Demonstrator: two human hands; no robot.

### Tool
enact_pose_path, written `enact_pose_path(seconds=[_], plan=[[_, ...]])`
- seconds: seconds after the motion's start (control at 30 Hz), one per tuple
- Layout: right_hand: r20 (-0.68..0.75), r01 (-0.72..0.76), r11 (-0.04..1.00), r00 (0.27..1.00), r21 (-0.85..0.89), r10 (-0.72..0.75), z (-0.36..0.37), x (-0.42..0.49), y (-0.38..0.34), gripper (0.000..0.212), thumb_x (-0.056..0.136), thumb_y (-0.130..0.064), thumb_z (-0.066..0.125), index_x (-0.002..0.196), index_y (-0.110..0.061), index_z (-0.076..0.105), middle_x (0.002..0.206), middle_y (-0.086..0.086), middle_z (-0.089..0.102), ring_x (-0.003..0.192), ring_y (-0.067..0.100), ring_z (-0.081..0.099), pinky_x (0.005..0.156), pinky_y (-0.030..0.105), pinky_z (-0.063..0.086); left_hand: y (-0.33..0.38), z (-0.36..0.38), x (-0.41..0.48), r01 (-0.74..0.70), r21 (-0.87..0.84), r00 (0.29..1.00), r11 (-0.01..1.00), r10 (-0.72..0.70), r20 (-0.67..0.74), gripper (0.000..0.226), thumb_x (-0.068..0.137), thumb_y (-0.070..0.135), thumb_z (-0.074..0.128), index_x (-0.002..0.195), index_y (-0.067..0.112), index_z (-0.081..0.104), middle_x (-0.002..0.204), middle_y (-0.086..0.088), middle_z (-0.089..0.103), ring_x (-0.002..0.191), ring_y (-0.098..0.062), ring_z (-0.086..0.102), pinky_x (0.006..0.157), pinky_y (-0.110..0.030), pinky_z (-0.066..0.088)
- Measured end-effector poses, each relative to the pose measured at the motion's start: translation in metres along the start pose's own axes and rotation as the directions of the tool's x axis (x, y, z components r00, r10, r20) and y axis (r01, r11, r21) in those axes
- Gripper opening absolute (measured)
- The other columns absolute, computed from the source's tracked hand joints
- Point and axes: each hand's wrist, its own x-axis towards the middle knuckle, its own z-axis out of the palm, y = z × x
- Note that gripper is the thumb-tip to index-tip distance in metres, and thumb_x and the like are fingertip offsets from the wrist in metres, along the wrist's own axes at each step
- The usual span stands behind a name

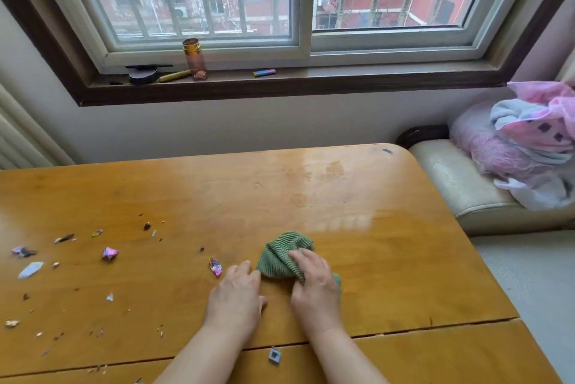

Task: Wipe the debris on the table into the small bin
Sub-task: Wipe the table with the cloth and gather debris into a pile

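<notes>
Head view: right hand (314, 282) pinches the cloth (281, 256), left hand (236, 296) loose beside; bunch it flat, sweep toward nine o'clock debris (109, 253).

A green ribbed cloth (281, 256) is lying on the glossy orange-brown surface (342, 197); the scattered debris (109, 253) is showing purple, white and dark brown.

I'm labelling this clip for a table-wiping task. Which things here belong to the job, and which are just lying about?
Part of the job:
- crumpled green ribbed cloth, under the right hand
- left hand, beside the cloth
- scattered foil wrapper scraps and crumbs
- glossy wooden table

Just lying about:
- copper-coloured bottle on the windowsill
- pink and white fabric pile on the seat

The small bin is not in view.
</notes>
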Motion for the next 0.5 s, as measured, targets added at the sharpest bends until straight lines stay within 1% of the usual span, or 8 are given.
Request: enact_pose_path(seconds=[0.07,0.1,0.13,0.2,0.27,0.33,0.43,0.5], plan=[[-0.097,-0.093,0.947,0.987,0.306,0.129,-0.025,0.022,-0.003,0.052,0.072,0.011,0.046,0.113,-0.018,0.062,0.117,-0.001,0.06,0.115,0.019,0.054,0.096,0.012,0.034,-0.006,-0.003,0.002,-0.017,0.015,0.999,1.0,0.018,-0.04,0.042,0.092,0.042,0.05,0.129,0.022,0.046,0.154,0.003,0.024,0.139,-0.016,0.025,0.104,-0.033,0.041],[-0.183,-0.103,0.928,0.967,0.358,0.179,-0.045,0.037,0.005,0.051,0.073,0.012,0.046,0.113,-0.017,0.062,0.116,0.0,0.061,0.111,0.018,0.054,0.092,0.008,0.032,-0.009,-0.005,0.005,-0.031,0.024,0.997,0.999,0.032,-0.066,0.044,0.094,0.041,0.047,0.133,0.023,0.043,0.156,0.003,0.021,0.142,-0.017,0.021,0.107,-0.033,0.037],[-0.271,-0.115,0.943,0.941,0.312,0.205,-0.067,0.051,0.019,0.05,0.075,0.011,0.047,0.116,-0.016,0.061,0.12,0.003,0.06,0.112,0.019,0.053,0.093,0.01,0.033,-0.012,-0.008,0.008,-0.039,0.027,0.996,0.999,0.041,-0.083,0.047,0.095,0.04,0.045,0.138,0.023,0.038,0.157,0.002,0.018,0.144,-0.017,0.016,0.112,-0.033,0.032],[-0.344,-0.222,0.971,0.908,0.086,0.238,-0.114,0.081,0.06,0.05,0.08,0.002,0.05,0.128,-0.014,0.051,0.138,0.01,0.048,0.125,0.025,0.045,0.104,0.027,0.033,-0.017,-0.012,0.02,-0.048,0.032,0.994,0.998,0.05,-0.092,0.051,0.097,0.04,0.04,0.145,0.024,0.029,0.159,0.001,0.012,0.146,-0.017,0.01,0.118,-0.035,0.019],[-0.236,-0.399,0.903,0.903,-0.158,0.358,-0.139,0.101,0.092,0.057,0.086,-0.017,0.054,0.139,-0.017,0.034,0.153,0.011,0.025,0.139,0.028,0.024,0.112,0.042,0.025,-0.019,-0.016,0.033,-0.055,0.024,0.996,0.998,0.057,-0.07,0.054,0.097,0.041,0.039,0.147,0.026,0.025,0.16,0.002,0.01,0.147,-0.016,0.008,0.119,-0.035,0.016],[-0.196,-0.446,0.849,0.894,-0.285,0.404,-0.129,0.115,0.101,0.064,0.089,-0.03,0.054,0.143,-0.019,0.023,0.156,0.009,0.013,0.144,0.026,0.012,0.115,0.042,0.016,-0.019,-0.017,0.045,-0.038,-0.007,0.999,0.999,0.037,-0.025,0.055,0.095,0.043,0.043,0.146,0.026,0.029,0.159,0.002,0.013,0.146,-0.017,0.011,0.117,-0.033,0.022],[-0.191,-0.212,0.924,0.969,-0.319,0.156,-0.068,0.126,0.073,0.055,0.089,-0.019,0.049,0.141,-0.02,0.03,0.154,0.007,0.022,0.143,0.022,0.017,0.117,0.035,0.013,-0.013,-0.023,0.06,0.005,0.015,1.0,1.0,-0.005,-0.002,0.049,0.09,0.046,0.052,0.134,0.026,0.046,0.149,0.002,0.033,0.137,-0.018,0.03,0.109,-0.032,0.034],[-0.056,0.03,0.967,0.997,-0.251,-0.045,-0.015,0.116,0.035,0.053,0.084,-0.009,0.045,0.136,-0.02,0.042,0.149,0.007,0.034,0.14,0.021,0.025,0.115,0.029,0.015,-0.008,-0.03,0.064,0.024,0.074,1.0,0.997,-0.025,0.015,0.044,0.084,0.049,0.056,0.122,0.028,0.056,0.134,0.005,0.046,0.126,-0.018,0.044,0.101,-0.033,0.04]])
